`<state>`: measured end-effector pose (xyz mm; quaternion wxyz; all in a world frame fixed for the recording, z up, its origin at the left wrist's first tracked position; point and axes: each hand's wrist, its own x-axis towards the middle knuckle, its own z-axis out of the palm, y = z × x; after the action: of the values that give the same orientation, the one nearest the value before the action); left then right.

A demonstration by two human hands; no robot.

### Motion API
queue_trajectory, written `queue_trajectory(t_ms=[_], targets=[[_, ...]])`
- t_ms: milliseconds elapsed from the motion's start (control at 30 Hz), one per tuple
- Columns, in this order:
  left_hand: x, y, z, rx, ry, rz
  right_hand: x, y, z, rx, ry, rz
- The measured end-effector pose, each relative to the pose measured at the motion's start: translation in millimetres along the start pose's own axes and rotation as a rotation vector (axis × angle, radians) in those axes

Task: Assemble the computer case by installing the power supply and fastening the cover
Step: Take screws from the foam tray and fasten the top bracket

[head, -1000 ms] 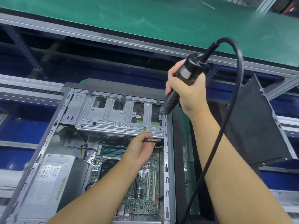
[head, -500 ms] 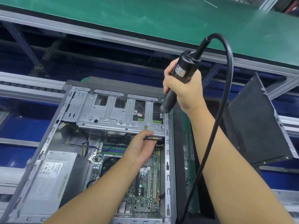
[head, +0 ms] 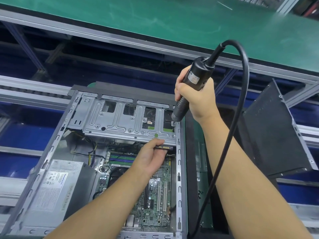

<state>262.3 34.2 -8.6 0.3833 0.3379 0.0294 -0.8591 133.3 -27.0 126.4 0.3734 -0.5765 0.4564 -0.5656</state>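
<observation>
Head view: green table (head: 155,19) behind the open computer case (head: 51,149). Right grip (head: 195,100) wraps the screwdriver (head: 196,75); left grip (head: 150,157) pinches a drive (head: 166,148) mostly hidden under the cage (head: 112,125).

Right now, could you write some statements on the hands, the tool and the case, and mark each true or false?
1. The right hand grips the electric screwdriver. True.
2. The left hand holds a connector under the drive cage. True.
3. The screwdriver's tip meets the cage's left corner. False: its right corner.
4. The power supply sits in the case. True.
5. The cover is fastened on. False: the case is open; a dark panel leans to its right.
</observation>
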Motion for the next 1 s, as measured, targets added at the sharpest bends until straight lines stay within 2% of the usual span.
queue_trajectory(t_ms=[400, 567, 833, 1000], targets=[[3.9, -0.5, -11.3, 0.053, -0.030, 0.049, -3.9, -12.7, -5.1, 0.062, 0.021, -0.095], [-3.7, 9.2, -18.6, -0.030, -0.175, 0.019, 0.0, -36.1, -9.3, 0.106, -0.030, -0.251], [-7.7, 12.8, -12.4, -0.069, -0.100, -0.006, -25.3, -36.7, -16.5, 0.181, 0.076, -0.170], [-13.8, 12.3, -21.9, 0.141, -0.055, 0.036, -39.3, -42.9, -34.1, 0.176, 0.134, -0.158]])
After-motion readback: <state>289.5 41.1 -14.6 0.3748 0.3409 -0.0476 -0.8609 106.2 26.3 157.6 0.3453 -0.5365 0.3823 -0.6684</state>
